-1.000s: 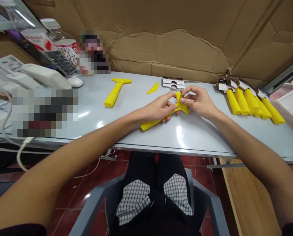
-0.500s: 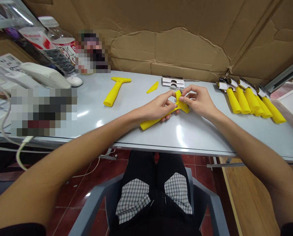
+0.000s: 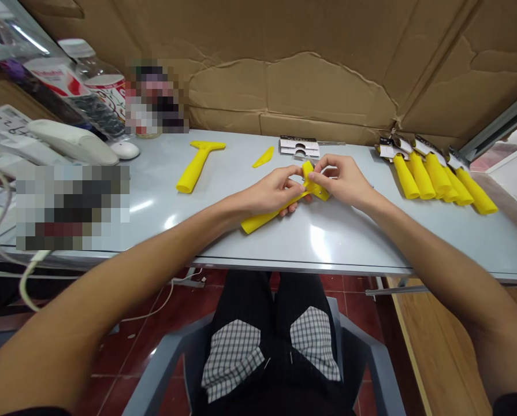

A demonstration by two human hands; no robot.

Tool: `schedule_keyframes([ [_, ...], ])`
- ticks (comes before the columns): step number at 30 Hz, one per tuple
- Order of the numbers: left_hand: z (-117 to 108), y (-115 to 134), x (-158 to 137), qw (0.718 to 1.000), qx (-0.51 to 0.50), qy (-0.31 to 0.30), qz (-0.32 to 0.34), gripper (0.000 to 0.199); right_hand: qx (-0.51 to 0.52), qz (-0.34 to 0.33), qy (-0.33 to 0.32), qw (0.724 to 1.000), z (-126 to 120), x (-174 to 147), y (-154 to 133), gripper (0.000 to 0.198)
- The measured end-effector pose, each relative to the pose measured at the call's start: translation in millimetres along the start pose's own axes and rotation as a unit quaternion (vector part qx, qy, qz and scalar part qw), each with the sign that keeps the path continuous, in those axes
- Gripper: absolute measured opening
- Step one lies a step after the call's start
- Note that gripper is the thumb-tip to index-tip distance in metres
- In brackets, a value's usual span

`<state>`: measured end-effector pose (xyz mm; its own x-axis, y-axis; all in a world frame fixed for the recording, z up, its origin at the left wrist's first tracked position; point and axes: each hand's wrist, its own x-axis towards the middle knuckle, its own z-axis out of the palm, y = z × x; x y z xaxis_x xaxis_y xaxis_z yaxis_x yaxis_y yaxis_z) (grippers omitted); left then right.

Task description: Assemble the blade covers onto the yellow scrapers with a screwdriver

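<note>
My left hand (image 3: 278, 190) is closed round a yellow T-shaped scraper (image 3: 260, 221) near its head, the hollow handle slanting down to the left. My right hand (image 3: 338, 178) has thumb and fingers pinched at the scraper's crosspiece; whether a small part sits between them is hidden. A dark dot like a screw or hole shows on the head. Just behind my hands lie white-and-black card packages (image 3: 299, 147) with clear plastic. A flat yellow blade-shaped piece (image 3: 263, 156) rests to their left, and a second yellow T-shaped scraper (image 3: 196, 168) lies farther left.
Several yellow-handled scrapers (image 3: 436, 174) in card sleeves lie in a row at the right. On the left are plastic bottles (image 3: 104, 86), a white mouse (image 3: 126, 150), a white handheld device (image 3: 74, 141) and cables. Cardboard (image 3: 293, 86) stands along the back of the grey table (image 3: 223, 242).
The whole view has shifted slightly, with things on the table appearing a little farther left. Both hands keep their hold on the scraper; the right fingers have moved only slightly.
</note>
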<state>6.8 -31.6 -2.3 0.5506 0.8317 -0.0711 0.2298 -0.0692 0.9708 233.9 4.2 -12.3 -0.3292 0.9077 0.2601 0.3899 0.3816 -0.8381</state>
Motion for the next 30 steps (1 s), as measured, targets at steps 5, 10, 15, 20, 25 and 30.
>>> schedule_keyframes([
  [5, -1.2, -0.2, 0.3, 1.000, -0.023, -0.006, -0.005, 0.017, 0.015, -0.001, -0.034, 0.999, -6.6, 1.7, -0.7, 0.053],
  [10, -4.8, -7.2, 4.2, 0.998, -0.064, -0.017, -0.004, 0.019, -0.003, 0.000, -0.042, 0.999, -8.3, 2.4, 1.8, 0.052],
  [15, -5.2, -9.3, 4.5, 0.998, -0.066, -0.016, -0.006, 0.021, -0.001, 0.009, -0.025, 1.000, -4.8, 1.9, 3.2, 0.054],
  [20, -3.8, -10.5, 4.1, 0.998, -0.058, -0.020, 0.000, 0.019, 0.011, 0.016, -0.010, 1.000, -2.1, 0.8, 2.2, 0.049],
  [25, -1.5, -7.4, 3.4, 0.998, -0.055, -0.009, -0.007, 0.017, 0.015, 0.012, 0.008, 1.000, -0.3, 0.8, 3.7, 0.042],
  [30, 0.4, -3.4, 2.2, 0.999, -0.049, -0.002, -0.017, 0.013, 0.007, 0.007, 0.012, 1.000, 0.7, 0.4, 3.9, 0.036],
])
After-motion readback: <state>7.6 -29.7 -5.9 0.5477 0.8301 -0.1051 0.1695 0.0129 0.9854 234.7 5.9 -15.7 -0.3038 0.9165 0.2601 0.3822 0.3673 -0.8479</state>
